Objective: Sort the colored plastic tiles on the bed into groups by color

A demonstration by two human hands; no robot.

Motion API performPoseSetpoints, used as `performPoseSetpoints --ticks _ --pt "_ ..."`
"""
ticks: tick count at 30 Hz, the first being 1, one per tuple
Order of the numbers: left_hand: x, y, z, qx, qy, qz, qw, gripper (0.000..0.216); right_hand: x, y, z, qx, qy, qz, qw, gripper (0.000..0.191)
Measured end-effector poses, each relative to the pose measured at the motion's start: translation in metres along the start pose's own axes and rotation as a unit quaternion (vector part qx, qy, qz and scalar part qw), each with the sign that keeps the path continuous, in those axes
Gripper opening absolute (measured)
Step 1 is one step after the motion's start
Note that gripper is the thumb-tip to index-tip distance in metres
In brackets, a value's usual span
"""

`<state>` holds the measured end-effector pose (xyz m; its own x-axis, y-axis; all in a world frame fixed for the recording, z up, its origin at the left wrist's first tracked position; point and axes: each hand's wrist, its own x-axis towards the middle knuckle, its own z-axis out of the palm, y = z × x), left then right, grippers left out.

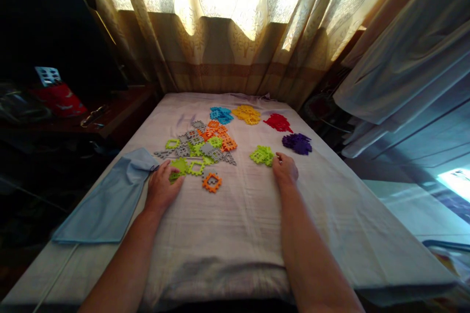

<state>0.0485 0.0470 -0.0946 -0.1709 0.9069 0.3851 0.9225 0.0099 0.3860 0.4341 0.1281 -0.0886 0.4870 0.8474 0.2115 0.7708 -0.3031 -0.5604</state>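
Observation:
Flat plastic puzzle tiles lie on a white-covered bed (235, 215). A mixed heap (200, 146) of grey, green and orange tiles sits left of centre. My left hand (161, 187) rests on the sheet with its fingertips on a green tile (179, 166) at the heap's near edge. An orange tile (212, 182) lies just right of it. My right hand (284, 170) lies knuckles up, fingers curled, touching a sorted green pile (262, 155). Whether it holds a tile is hidden. Blue (221, 115), yellow (247, 114), red (278, 122) and purple (297, 143) piles lie farther back.
A light blue cloth (110, 200) lies over the bed's left edge. Patterned curtains (235, 24) hang behind the bed. A dark side table (110, 115) with a red item (60, 99) stands at the left. Pale draped fabric (411, 54) hangs at the right.

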Motion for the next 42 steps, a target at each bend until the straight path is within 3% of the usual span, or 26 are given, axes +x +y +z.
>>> performPoseSetpoints --ticks 5,11,16,18,21,25,28,31,36,42 --pt "0.0 0.0 -0.001 -0.033 0.012 0.001 0.999 0.016 -0.003 0.001 0.0 0.026 0.022 -0.002 0.999 0.038" --pt "-0.001 0.003 -0.002 -0.044 0.073 0.001 0.996 0.022 -0.003 0.006 0.001 0.096 0.086 -0.014 0.992 0.04" --pt "0.001 0.004 -0.005 -0.073 0.134 0.072 0.986 0.021 -0.008 0.0 0.001 0.154 0.191 -0.11 0.963 0.037" --pt "0.001 0.007 -0.006 -0.089 0.168 0.103 0.976 0.019 -0.017 -0.01 0.003 0.182 0.203 -0.168 0.947 0.033" --pt "-0.002 0.018 -0.006 -0.118 0.189 0.143 0.964 0.019 -0.042 -0.033 0.006 0.225 0.16 -0.269 0.923 0.027" --pt "-0.011 0.041 -0.002 -0.152 0.163 0.21 0.952 0.022 -0.084 -0.066 0.011 0.256 0.039 -0.396 0.881 0.025" --pt "-0.018 0.056 0.002 -0.164 0.141 0.26 0.941 0.023 -0.107 -0.081 0.016 0.269 -0.027 -0.443 0.855 0.03" --pt "-0.022 0.064 0.006 -0.171 0.127 0.289 0.933 0.023 -0.117 -0.087 0.019 0.278 -0.061 -0.464 0.839 0.019" --pt "-0.023 0.068 0.004 -0.163 0.11 0.296 0.935 0.024 -0.108 -0.083 0.017 0.298 -0.07 -0.417 0.856 0.021" --pt "-0.013 0.042 -0.004 -0.085 0.146 0.22 0.961 0.021 -0.043 -0.029 0.003 0.256 0.056 -0.115 0.958 0.045"
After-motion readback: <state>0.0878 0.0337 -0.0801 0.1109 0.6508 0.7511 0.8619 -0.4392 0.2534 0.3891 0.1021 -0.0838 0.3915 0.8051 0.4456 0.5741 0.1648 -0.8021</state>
